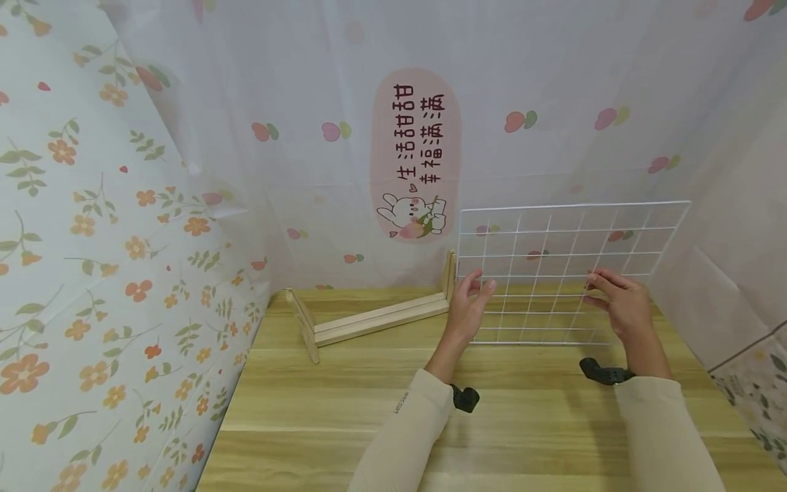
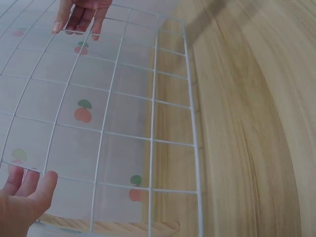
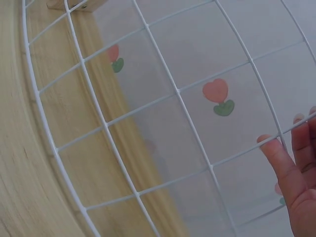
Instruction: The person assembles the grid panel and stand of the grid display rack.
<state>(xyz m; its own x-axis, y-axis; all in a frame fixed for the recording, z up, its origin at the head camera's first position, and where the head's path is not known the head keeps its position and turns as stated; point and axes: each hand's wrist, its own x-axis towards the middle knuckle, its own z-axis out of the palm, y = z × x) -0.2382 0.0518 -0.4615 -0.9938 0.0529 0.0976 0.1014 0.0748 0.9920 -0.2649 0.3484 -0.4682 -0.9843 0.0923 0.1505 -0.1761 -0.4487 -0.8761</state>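
A white wire grid panel [image 1: 541, 255] stands tilted over the right half of the wooden table, its lower edge close to the tabletop. Near the panel's left side my left hand [image 1: 468, 307] pinches a wire between thumb and fingers. On the right, my right hand [image 1: 626, 304] grips another wire of the same panel. Both hands appear in the left wrist view, the left hand [image 2: 24, 200] low and the right hand [image 2: 85, 15] at the top. In the right wrist view, the thumb and fingers of the right hand [image 3: 301, 182] lie about a wire crossing.
A light wooden stand [image 1: 381, 320] with upright end pieces lies to the left of the panel; its right end is close behind my left hand. Patterned cloth [image 1: 295, 157] hangs at the back, with more at both sides. The wooden table [image 1: 344, 417] extends in front.
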